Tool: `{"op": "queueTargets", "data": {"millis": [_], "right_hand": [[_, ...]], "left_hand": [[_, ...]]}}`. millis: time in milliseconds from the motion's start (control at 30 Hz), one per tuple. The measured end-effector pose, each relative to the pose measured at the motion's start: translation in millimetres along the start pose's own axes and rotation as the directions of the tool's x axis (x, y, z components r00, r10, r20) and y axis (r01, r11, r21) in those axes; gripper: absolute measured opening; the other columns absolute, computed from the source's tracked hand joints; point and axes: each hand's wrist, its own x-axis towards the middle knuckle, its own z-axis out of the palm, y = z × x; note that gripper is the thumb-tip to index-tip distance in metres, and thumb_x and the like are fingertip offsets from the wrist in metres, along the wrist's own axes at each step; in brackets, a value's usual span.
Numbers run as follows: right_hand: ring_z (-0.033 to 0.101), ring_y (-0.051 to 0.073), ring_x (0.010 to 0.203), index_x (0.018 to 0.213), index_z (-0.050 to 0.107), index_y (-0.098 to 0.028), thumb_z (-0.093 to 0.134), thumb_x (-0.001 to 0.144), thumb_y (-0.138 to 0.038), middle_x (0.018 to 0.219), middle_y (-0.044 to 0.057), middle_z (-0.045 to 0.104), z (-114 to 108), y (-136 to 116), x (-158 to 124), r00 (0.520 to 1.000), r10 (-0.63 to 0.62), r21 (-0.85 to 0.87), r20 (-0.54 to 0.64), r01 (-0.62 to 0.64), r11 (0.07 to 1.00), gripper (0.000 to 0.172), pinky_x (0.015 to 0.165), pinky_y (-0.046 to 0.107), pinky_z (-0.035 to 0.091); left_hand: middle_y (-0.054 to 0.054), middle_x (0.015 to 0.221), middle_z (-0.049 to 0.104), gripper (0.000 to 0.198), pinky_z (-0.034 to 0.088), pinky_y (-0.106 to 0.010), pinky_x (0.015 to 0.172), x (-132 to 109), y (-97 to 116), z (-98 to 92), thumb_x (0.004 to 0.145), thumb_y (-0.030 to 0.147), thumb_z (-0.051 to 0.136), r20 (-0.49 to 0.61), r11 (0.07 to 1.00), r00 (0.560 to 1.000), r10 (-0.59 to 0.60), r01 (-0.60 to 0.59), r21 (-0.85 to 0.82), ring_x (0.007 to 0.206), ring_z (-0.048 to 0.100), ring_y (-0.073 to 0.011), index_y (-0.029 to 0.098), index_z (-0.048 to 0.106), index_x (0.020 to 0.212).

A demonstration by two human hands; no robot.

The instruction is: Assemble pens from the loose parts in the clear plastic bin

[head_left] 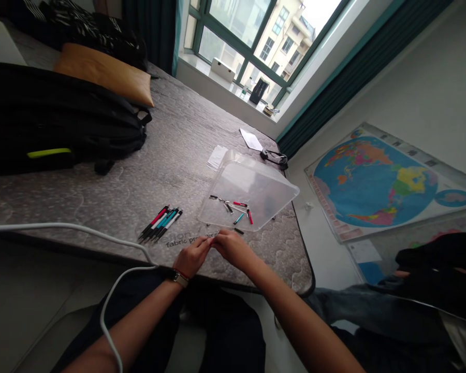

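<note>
My left hand point(193, 257) and my right hand point(233, 248) meet at the fingertips over the front edge of the mattress. Both are closed in a pinch, and whatever they hold is hidden by the fingers. Just beyond them lies a clear plastic bin point(256, 181) with several loose pen parts in it, among them a red barrel piece point(249, 216) and a blue piece point(238, 218). One small dark pen part point(238, 231) rests outside the bin, close to my right hand. Left of my hands, several pens point(161, 224) in red, black, white and blue lie side by side.
A white cable point(81, 228) crosses the mattress point(178, 134) and loops past my left forearm. At the back left lie a black backpack point(62, 119) and a tan cushion point(104, 72). Papers point(217, 157) and a black strap-like item point(274, 157) lie behind the bin.
</note>
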Motion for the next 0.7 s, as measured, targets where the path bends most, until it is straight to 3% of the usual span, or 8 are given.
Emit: {"op": "queueTargets", "data": {"millis": [133, 300, 433, 533, 633, 700], "right_hand": [[0.061, 0.014, 0.076, 0.094, 0.070, -0.019, 0.066, 0.089, -0.025, 0.085, 0.004, 0.065, 3, -1, -1, 0.997, 0.056, 0.008, -0.047, -0.056, 0.998, 0.008, 0.073, 0.024, 0.045], [0.062, 0.014, 0.074, 0.101, 0.068, -0.021, 0.070, 0.086, -0.034, 0.085, 0.002, 0.066, 0, 12, -20, 0.982, 0.134, 0.146, -0.135, -0.114, 0.983, 0.020, 0.073, 0.025, 0.047], [0.062, 0.015, 0.070, 0.094, 0.068, -0.019, 0.070, 0.084, -0.034, 0.076, 0.001, 0.067, 0, 36, -25, 0.917, 0.326, 0.181, -0.232, -0.288, 0.940, 0.017, 0.070, 0.026, 0.048], [0.063, 0.014, 0.068, 0.099, 0.067, -0.018, 0.070, 0.083, -0.027, 0.080, 0.002, 0.068, 10, 48, -12, 0.896, 0.403, 0.185, -0.185, -0.371, 0.910, 0.019, 0.070, 0.027, 0.049], [0.064, 0.015, 0.074, 0.114, 0.063, -0.017, 0.070, 0.082, -0.021, 0.093, 0.005, 0.070, 25, 48, 11, 0.921, 0.365, 0.161, -0.139, -0.343, 0.926, 0.033, 0.077, 0.028, 0.049], [0.064, 0.015, 0.079, 0.113, 0.064, -0.016, 0.068, 0.081, -0.015, 0.095, 0.006, 0.070, 33, 42, 27, 0.932, 0.345, 0.126, -0.110, -0.331, 0.935, 0.033, 0.081, 0.030, 0.049]], "left_hand": [[-0.006, 0.110, 0.069, 0.030, 0.057, -0.025, 0.078, 0, 0, -0.2, 0.096, 0.023, 0.047, -0.006, 1.000, 1.000, -0.007, 0.007, -0.011, 0.091, 0.069, -0.0158, 0.025, 0.063, 0.122], [-0.006, 0.109, 0.069, 0.030, 0.057, -0.024, 0.078, 2, 4, -3.1, 0.097, 0.025, 0.047, 0.004, 1.000, 1.000, -0.002, 0.002, -0.027, 0.092, 0.069, -0.0153, 0.027, 0.062, 0.123], [-0.006, 0.106, 0.069, 0.029, 0.056, -0.025, 0.077, 3, 6, -4.0, 0.098, 0.028, 0.045, -0.028, 1.000, 1.000, 0.002, -0.002, -0.022, 0.090, 0.068, -0.0151, 0.026, 0.063, 0.120], [-0.006, 0.106, 0.069, 0.029, 0.055, -0.023, 0.076, 2, 6, -2.5, 0.098, 0.028, 0.044, -0.032, 1.000, 0.999, 0.004, -0.004, 0.002, 0.089, 0.068, -0.0147, 0.026, 0.064, 0.119], [-0.006, 0.107, 0.069, 0.029, 0.054, -0.022, 0.075, 1, 5, -1.2, 0.099, 0.029, 0.043, 0.010, 0.999, 1.000, 0.020, -0.021, 0.027, 0.090, 0.068, -0.0143, 0.025, 0.063, 0.120], [-0.006, 0.108, 0.069, 0.029, 0.054, -0.022, 0.075, 3, 6, -1.4, 0.099, 0.029, 0.043, 0.029, 0.999, 0.999, 0.025, -0.026, 0.041, 0.090, 0.068, -0.0142, 0.024, 0.063, 0.119]]}}
